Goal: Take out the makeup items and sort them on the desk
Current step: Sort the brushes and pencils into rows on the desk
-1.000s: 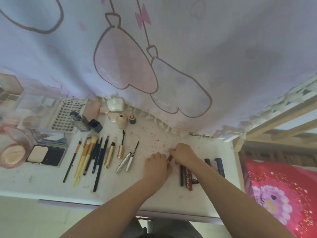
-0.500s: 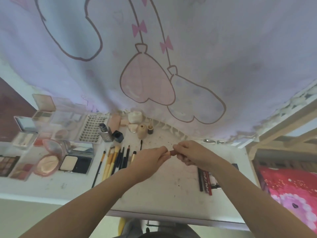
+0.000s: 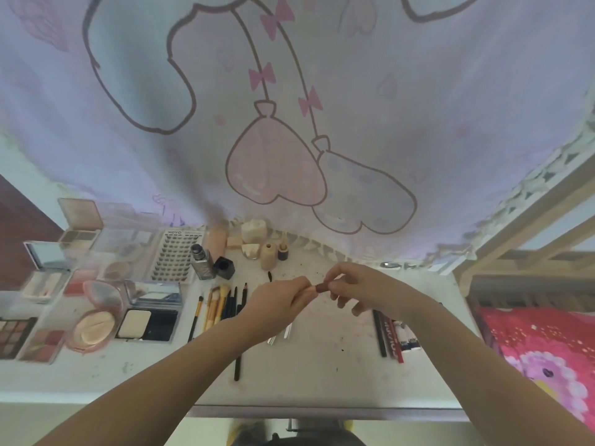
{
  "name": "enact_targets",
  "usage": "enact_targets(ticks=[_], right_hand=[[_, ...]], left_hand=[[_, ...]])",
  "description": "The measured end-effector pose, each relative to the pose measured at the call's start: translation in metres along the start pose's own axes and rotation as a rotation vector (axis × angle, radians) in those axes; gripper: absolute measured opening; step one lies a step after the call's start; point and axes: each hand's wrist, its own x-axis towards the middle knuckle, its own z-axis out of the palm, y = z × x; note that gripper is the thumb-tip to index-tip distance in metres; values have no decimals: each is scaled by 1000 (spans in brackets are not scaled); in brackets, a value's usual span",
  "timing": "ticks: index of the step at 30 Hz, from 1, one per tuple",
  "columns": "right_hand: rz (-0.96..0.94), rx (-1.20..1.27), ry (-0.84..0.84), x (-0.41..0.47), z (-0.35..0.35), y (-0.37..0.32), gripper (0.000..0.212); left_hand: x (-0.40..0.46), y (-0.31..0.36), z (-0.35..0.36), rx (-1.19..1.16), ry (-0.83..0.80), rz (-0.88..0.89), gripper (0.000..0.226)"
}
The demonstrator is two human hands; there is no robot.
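Note:
Above the white desk [image 3: 322, 375] both my hands hold one short brown pencil-like stick [image 3: 319, 287]. My left hand [image 3: 280, 300] pinches its pale end, and my right hand [image 3: 360, 286] pinches its brown end. Below my left arm lies a row of brushes and pencils [image 3: 222, 305]. Under my right forearm lie dark and red pens [image 3: 391, 336]. Powder compacts [image 3: 146, 323] and palettes [image 3: 16, 333] fill the desk's left part.
A lash tray [image 3: 175, 255], a small bottle [image 3: 201, 260], a black cap [image 3: 224, 268] and little jars [image 3: 269, 254] stand at the desk's back. A printed curtain [image 3: 289, 107] hangs behind. A wooden frame [image 3: 515, 233] and pink bedding [image 3: 541, 355] lie to the right.
Both hands lifted off the desk with the brown stick between them and now hold it in the air. The camera tilted upward, showing more curtain and more of the left-side palettes.

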Motion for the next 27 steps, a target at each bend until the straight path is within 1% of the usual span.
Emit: enact_targets(ticks=[3,4,7,8,11,12,15,16,17,19,20,21,24,25,27], right_hand=[[98,-16,25,1,0,-5,41],[90,-23,28,2,-1,-5,41],[47,28,11,2,-5,-6,19],[62,44,11,2,-6,-6,20],[125,-49,36,3,-9,-9,44],[118,-71,44,3,-10,-9,44],[62,3,22,3,-13,-5,20],[67,37,20,2,-14,-4,19],[82,58,21,2,-14,-4,25],[110,54,28,2,-13,-3,44],[110,45,33,3,-12,-2,49],[98,43,36,3,-12,-1,47],[57,94,19,2,-15,2,24],[60,125,16,1,-16,3,23],[88,142,5,2,-16,3,32]], left_hand=[[3,0,-2,22,2,24,29],[4,0,-3,38,6,33,30],[7,-3,-4,59,1,35,31],[7,-4,-4,58,0,33,31],[8,-4,-4,54,13,48,31],[9,-4,-4,51,18,54,31],[10,-5,-4,43,26,49,31],[10,-6,-4,39,26,47,31],[10,-6,-4,37,25,48,31],[11,-6,-3,32,28,56,32],[11,-5,-3,27,32,61,32],[12,-5,-3,25,35,63,32],[12,-7,-1,37,31,51,31],[12,-9,0,42,22,45,31],[11,-10,3,53,2,44,31]])
